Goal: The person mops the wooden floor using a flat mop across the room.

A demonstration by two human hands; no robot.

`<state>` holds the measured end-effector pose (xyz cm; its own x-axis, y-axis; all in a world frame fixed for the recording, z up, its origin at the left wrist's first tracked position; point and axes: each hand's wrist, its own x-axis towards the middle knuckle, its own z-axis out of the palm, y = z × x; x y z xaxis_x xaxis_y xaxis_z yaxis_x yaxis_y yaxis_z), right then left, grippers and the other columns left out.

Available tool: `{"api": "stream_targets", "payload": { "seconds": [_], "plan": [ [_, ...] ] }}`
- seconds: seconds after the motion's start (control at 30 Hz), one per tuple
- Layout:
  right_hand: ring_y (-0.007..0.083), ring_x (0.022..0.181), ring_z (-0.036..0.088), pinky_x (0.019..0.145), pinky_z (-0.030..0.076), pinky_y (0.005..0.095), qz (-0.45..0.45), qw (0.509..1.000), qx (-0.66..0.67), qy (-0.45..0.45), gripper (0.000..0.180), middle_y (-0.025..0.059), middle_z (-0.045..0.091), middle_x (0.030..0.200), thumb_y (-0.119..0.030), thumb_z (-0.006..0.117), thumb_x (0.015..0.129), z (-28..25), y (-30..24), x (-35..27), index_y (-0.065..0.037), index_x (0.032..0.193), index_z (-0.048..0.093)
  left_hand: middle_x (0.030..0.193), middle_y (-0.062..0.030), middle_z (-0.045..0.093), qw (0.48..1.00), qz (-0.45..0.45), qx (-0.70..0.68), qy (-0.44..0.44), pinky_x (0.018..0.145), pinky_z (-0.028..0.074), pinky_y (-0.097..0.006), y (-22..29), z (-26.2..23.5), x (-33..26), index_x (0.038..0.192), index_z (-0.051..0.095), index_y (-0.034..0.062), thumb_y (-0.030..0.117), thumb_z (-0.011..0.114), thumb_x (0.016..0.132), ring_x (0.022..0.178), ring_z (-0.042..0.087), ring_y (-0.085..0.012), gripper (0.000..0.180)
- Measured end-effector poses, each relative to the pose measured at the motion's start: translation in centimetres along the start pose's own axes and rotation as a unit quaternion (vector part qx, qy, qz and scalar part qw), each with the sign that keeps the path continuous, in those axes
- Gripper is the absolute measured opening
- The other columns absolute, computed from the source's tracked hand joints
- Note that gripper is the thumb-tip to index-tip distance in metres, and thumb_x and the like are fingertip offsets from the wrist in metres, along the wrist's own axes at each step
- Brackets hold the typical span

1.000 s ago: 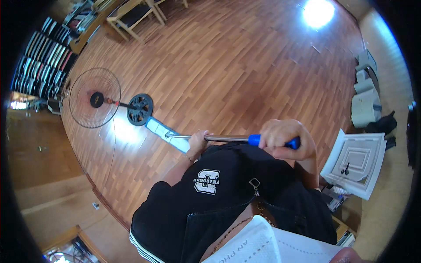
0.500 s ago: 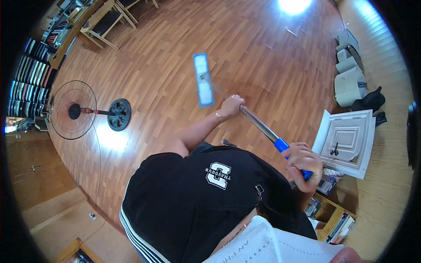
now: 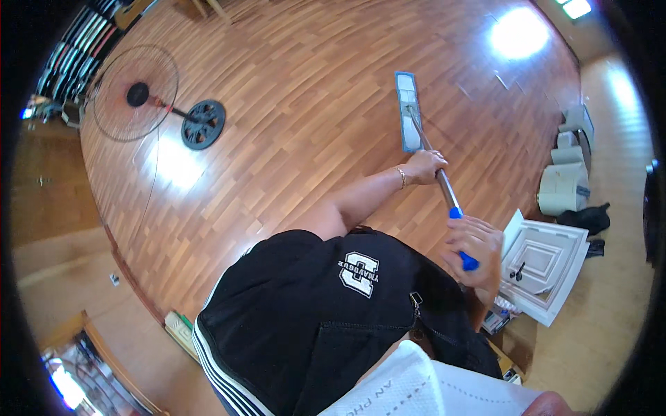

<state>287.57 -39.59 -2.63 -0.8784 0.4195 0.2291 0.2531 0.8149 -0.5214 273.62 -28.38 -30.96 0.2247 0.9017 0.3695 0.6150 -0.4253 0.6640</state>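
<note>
A flat mop lies with its head (image 3: 408, 114) on the wooden floor, a long blue-edged pad with white plates on top. Its silver pole (image 3: 447, 187) slants from the head toward my right side. Around the pole's lower part wraps my left hand (image 3: 424, 168), arm stretched forward, a bracelet on the wrist. My right hand (image 3: 476, 251) grips the blue handle (image 3: 456, 213) at the upper end, in front of my right side; the handle's blue tip shows below the fingers.
A standing fan (image 3: 136, 93) with a round black base (image 3: 203, 125) is at the left, its cable trailing over the floor. To the right are a white panelled cabinet (image 3: 544, 267), pale bins (image 3: 563, 187) and a black bag (image 3: 586, 218). Bookshelves (image 3: 80, 45) line the far left.
The mop head has moved rightward with both hands still on the pole, which now stands steeper in the picture. My view has turned too, so the fan and cabinet appear shifted.
</note>
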Motion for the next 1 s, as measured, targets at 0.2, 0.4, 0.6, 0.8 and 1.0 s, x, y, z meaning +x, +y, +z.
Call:
{"api": "stream_targets", "payload": {
  "seconds": [0.2,0.4,0.6,0.8,1.0],
  "plan": [
    [0.0252,0.068,0.07,0.061,0.056,0.0376,-0.219,0.972,0.085,-0.01,0.031,0.0072,0.066,0.067,-0.031,0.077,0.072,-6.6,-6.1,1.1,-0.008,0.066,0.056,0.068,-0.0116,0.058,0.996,0.083,-0.025,0.004,0.064,0.046,-0.046,9.4,-9.2,-6.0,0.062,0.055,0.009,0.042,0.067,0.078,0.073,0.059,-0.034,0.039],
    [0.0205,0.06,0.068,0.053,0.054,0.0316,-0.436,0.862,0.246,-0.077,0.041,0.0059,0.065,0.065,-0.047,0.075,0.076,-5.9,-8.0,3.9,-0.009,0.071,0.057,0.066,-0.0122,0.057,0.995,-0.081,-0.011,0.049,0.066,0.047,-0.046,14.3,-15.3,-18.0,0.064,0.059,0.009,0.03,0.07,0.073,0.07,0.059,-0.0331,0.025],
    [0.0189,0.059,0.063,0.06,0.049,0.0341,-0.347,0.785,0.512,-0.037,0.026,0.0031,0.062,0.066,-0.027,0.074,0.077,8.3,-11.1,5.6,-0.011,0.066,0.057,0.072,-0.0098,0.064,0.957,-0.263,0.064,0.102,0.064,0.052,-0.043,13.4,-19.9,-33.2,0.076,0.071,0.015,0.033,0.073,0.072,0.071,0.064,-0.0297,0.019],
    [0.0232,0.077,0.064,0.09,0.048,0.0425,-0.193,0.815,0.525,-0.15,0.011,0.0086,0.065,0.077,0.003,0.065,0.078,22.4,-16.5,4.4,-0.003,0.073,0.057,0.066,-0.017,0.061,0.857,-0.481,0.149,0.112,0.064,0.051,-0.046,9.9,-21.6,-51.9,0.075,0.07,0.0114,0.029,0.071,0.07,0.066,0.061,-0.0372,0.018],
    [0.0271,0.097,0.057,0.094,0.042,0.0443,-0.256,0.716,0.55,-0.345,0.015,0.0077,0.059,0.079,-0.008,0.069,0.083,29.8,-17.4,4.0,-0.005,0.075,0.057,0.068,-0.0213,0.056,0.828,-0.474,0.221,0.201,0.061,0.046,-0.049,10.6,-18.1,-63.2,0.065,0.065,0.007,0.02,0.069,0.066,0.067,0.055,-0.0416,0.014]
  ]
}}
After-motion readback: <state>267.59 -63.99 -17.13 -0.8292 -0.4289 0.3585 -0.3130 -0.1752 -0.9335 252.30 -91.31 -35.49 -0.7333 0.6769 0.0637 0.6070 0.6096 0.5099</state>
